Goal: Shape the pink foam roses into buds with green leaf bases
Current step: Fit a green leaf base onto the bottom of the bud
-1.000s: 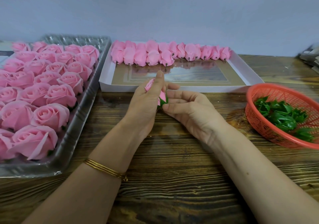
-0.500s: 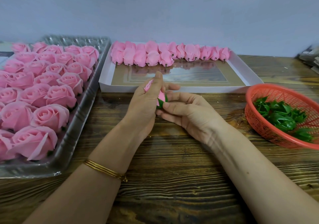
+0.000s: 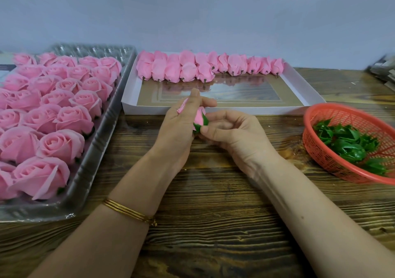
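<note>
Now fingers [image 3: 195, 98] of left hand [image 3: 177, 132], right hand [image 3: 237, 136] grip bud [image 3: 199, 117]; tray [image 3: 85, 183] holds roses [image 3: 62, 145], box [image 3: 149, 107] buds [image 3: 188, 70], basket [image 3: 320, 155] leaves [image 3: 350, 149].

The shallow box [image 3: 149, 109] is white, its floor tan-gold around a dark, glossy panel that mirrors pink. Along the box's far wall the buds [image 3: 188, 68] are soft pink with tiny dark stubs. Left of the box, the open roses [image 3: 62, 145] are the same pink, in a clear, shiny tray [image 3: 102, 149]. Right of the box, the basket [image 3: 316, 147] is orange-red mesh and its leaf bases [image 3: 350, 145] are glossy deep green. Just in front of the box, a single bud [image 3: 199, 117] is pink with a green collar [image 3: 197, 127]. The table [image 3: 213, 224] under the box is dark brown with pale streaked grain. The wall [image 3: 192, 10] behind it is pale grey-blue.
</note>
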Demonstrator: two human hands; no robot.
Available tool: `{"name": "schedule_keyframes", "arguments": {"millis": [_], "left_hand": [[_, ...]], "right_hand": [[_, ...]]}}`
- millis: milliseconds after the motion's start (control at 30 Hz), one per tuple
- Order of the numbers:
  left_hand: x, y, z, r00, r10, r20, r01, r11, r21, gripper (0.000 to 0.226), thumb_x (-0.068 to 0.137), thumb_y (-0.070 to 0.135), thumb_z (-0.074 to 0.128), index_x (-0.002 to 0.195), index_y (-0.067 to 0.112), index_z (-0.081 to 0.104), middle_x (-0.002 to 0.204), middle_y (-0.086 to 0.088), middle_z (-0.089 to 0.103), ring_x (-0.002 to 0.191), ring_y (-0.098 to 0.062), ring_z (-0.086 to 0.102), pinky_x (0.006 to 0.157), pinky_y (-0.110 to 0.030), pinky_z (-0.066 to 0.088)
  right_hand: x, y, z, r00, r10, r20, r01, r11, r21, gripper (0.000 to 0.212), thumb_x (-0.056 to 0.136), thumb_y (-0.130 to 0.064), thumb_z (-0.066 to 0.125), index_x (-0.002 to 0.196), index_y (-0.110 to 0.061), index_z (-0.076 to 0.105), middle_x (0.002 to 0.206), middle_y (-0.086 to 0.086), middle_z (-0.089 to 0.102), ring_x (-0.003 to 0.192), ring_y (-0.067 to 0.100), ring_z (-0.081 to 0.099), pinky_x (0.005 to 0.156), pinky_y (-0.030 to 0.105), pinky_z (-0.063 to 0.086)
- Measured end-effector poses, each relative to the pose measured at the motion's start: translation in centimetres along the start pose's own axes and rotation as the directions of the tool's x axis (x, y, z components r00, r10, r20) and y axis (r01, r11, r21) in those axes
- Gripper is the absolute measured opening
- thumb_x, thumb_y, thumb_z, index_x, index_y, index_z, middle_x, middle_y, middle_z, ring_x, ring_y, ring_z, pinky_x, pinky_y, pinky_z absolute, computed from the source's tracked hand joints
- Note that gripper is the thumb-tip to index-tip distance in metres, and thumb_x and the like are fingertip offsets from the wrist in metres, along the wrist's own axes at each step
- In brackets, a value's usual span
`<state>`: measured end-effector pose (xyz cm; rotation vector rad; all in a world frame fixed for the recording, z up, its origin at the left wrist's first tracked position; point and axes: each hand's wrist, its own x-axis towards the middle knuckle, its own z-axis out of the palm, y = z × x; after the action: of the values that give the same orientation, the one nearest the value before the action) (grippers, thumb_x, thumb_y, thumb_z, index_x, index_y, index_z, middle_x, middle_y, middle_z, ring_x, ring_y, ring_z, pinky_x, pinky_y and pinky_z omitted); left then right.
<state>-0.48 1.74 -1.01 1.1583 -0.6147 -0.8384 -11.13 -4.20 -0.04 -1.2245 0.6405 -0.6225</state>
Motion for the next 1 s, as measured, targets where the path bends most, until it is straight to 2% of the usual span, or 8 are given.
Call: {"name": "schedule_keyframes", "arguments": {"millis": [67,167,400,467,633,733,833,1000], "left_hand": [[0.02,-0.02,-0.01,1.000,0.006,0.000,-0.006,1.000,-0.005,0.045,0.099,0.043,0.045,0.071,0.024,0.074,0.099,-0.015,0.073,0.094,-0.032,0.068,0.101,-0.055,0.047],[0.16,-0.24,-0.04,1.000,0.022,-0.005,-0.022,1.000,-0.016,0.046,0.101,0.041,0.045,0.069,0.023,0.073,0.086,0.000,0.074,0.088,-0.023,0.070,0.097,-0.049,0.052],[0.28,-0.36,-0.11,0.999,0.038,0.026,-0.037,0.998,-0.040,0.047,0.101,0.040,0.045,0.068,0.023,0.075,0.081,0.001,0.074,0.079,-0.017,0.071,0.082,-0.038,0.059],[0.27,-0.39,-0.11,0.999,0.036,0.034,-0.035,0.999,-0.038,0.047,0.100,0.040,0.044,0.069,0.024,0.075,0.081,0.001,0.074,0.079,-0.015,0.072,0.079,-0.034,0.060],[0.39,-0.49,-0.09,0.999,0.024,0.027,-0.022,0.998,-0.060,0.049,0.102,0.039,0.044,0.066,0.022,0.074,0.095,-0.004,0.075,0.093,-0.021,0.071,0.089,-0.045,0.057],[0.43,-0.40,-0.15,0.999,0.024,0.024,-0.022,0.997,-0.079,0.051,0.103,0.036,0.043,0.064,0.021,0.073,0.095,-0.004,0.075,0.093,-0.019,0.071,0.082,-0.038,0.059],[0.38,-0.34,-0.12,1.000,0.011,0.027,-0.009,0.997,-0.072,0.050,0.103,0.036,0.044,0.066,0.019,0.072,0.089,-0.003,0.074,0.087,-0.016,0.071,0.077,-0.034,0.058],[0.28,-0.18,-0.11,0.998,-0.019,0.066,0.025,0.997,-0.079,0.040,0.100,0.039,0.046,0.085,0.009,0.069,0.081,-0.006,0.071,0.081,-0.019,0.069,0.079,-0.034,0.059]], "right_hand": [[-0.01,0.09,0.05,0.999,-0.036,-0.005,0.036,0.999,-0.029,0.025,0.072,0.012,0.072,0.096,0.004,0.068,0.081,0.021,0.064,0.077,0.027,0.059,0.069,0.026,0.054],[-0.01,0.17,0.11,0.997,-0.081,-0.006,0.080,0.993,-0.081,0.024,0.074,0.013,0.072,0.095,0.003,0.067,0.069,0.011,0.061,0.065,0.016,0.057,0.068,0.022,0.053],[-0.18,0.12,0.36,0.986,-0.165,-0.014,0.160,0.970,-0.185,0.022,0.072,0.013,0.075,0.087,-0.001,0.065,0.065,-0.001,0.065,0.058,0.005,0.059,0.065,0.019,0.054],[-0.20,0.12,0.40,0.982,-0.190,-0.006,0.184,0.957,-0.224,0.023,0.072,0.013,0.075,0.083,-0.004,0.064,0.067,0.000,0.066,0.059,0.005,0.060,0.066,0.022,0.054],[-0.20,0.32,0.55,0.964,-0.265,0.008,0.253,0.909,-0.331,0.027,0.072,0.007,0.079,0.077,-0.014,0.062,0.068,-0.001,0.065,0.062,0.006,0.059,0.065,0.022,0.054],[-0.14,0.55,0.68,0.955,-0.297,-0.005,0.273,0.884,-0.380,0.031,0.073,0.006,0.079,0.075,-0.020,0.061,0.069,-0.001,0.065,0.063,0.009,0.060,0.068,0.025,0.054],[-0.14,0.59,0.74,0.959,-0.283,-0.003,0.263,0.898,-0.352,0.030,0.074,0.008,0.077,0.076,-0.016,0.060,0.071,0.003,0.066,0.065,0.013,0.060,0.069,0.027,0.054],[-0.20,0.42,0.73,0.978,-0.208,-0.006,0.204,0.963,-0.176,0.027,0.073,0.016,0.073,0.079,-0.005,0.058,0.077,0.007,0.068,0.066,0.014,0.058,0.068,0.025,0.053]]}}
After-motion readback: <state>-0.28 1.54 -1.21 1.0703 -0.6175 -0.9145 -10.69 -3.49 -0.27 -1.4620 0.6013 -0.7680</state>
